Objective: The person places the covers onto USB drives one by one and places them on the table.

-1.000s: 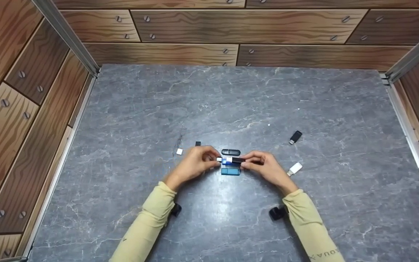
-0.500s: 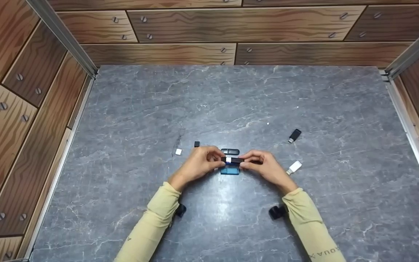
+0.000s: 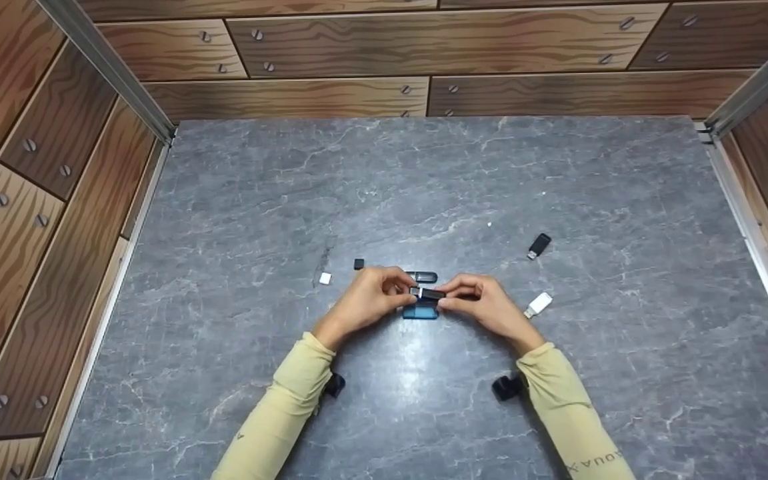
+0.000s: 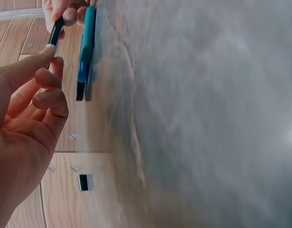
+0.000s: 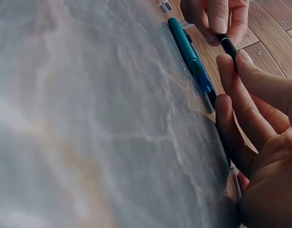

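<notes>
Nearest you, your pale yellow left sleeve [image 3: 277, 393] and right sleeve [image 3: 561, 393] reach up from the bottom of the head view, with a black wrist device [image 3: 335, 385] on the inner side of your left wrist and another on your right. Ahead of them, the teal stick [image 3: 420, 313] lies crosswise on the grey marbled table [image 3: 331, 173], between and just nearer than your fingertips. Just beyond it, your left hand [image 3: 372, 299] pinches the pale-banded left end of a slim black stick [image 3: 432, 293] between thumb and finger, while your right hand [image 3: 487, 303] pinches its other end the same way; the wrist views show it held up clear of the table. A blue stick [image 4: 82, 71] lies beside the teal one, mostly covered from above. Outside your right wrist sits a white USB stick [image 3: 539, 304], plug towards you. Slightly farther lie a white cap-like piece [image 3: 325, 279] past your left hand, a dark rounded stick [image 3: 423, 277], then a black cap-like piece [image 3: 359, 264]. Farther right rests a black USB stick [image 3: 540, 245], and wood-patterned panels [image 3: 357, 40] stand behind everything
</notes>
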The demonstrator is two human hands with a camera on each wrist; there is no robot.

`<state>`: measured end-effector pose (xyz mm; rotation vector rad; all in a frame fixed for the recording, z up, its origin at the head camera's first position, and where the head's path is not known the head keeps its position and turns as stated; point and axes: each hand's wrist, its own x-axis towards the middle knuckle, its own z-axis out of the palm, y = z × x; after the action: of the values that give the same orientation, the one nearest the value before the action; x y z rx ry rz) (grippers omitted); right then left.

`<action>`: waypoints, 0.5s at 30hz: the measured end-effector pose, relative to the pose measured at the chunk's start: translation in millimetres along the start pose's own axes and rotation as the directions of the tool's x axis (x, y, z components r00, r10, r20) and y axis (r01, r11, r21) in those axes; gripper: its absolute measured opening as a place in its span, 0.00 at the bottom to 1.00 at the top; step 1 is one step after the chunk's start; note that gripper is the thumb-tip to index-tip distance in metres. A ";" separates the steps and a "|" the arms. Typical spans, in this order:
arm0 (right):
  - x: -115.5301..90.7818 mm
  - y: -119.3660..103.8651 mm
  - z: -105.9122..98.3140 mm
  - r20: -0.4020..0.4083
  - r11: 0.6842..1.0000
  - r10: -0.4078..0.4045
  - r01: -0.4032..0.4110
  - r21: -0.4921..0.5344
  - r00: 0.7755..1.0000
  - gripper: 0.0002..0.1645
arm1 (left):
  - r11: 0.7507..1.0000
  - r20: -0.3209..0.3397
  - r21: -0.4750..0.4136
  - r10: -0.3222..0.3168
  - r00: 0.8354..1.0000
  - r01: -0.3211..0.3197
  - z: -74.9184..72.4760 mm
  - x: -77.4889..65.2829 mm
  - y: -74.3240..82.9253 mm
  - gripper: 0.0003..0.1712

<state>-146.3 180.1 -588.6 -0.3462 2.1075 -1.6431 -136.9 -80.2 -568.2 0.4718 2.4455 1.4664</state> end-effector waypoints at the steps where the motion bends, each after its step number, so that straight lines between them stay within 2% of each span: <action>1: 0.3 0.5 -0.1 -0.002 1.000 0.000 0.000 -0.003 1.000 0.17 | 1.000 0.003 -0.001 -0.002 1.000 0.002 0.2 0.3 0.6 0.13; 15: 1.1 1.1 -0.9 -0.017 0.999 0.029 -0.030 -0.028 0.999 0.16 | 0.999 0.005 -0.021 -0.026 1.000 0.026 5.8 3.9 4.6 0.14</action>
<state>-147.7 180.7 -589.7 -0.3100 2.1400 -1.6059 -137.6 -71.9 -567.0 0.4372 2.4202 1.4776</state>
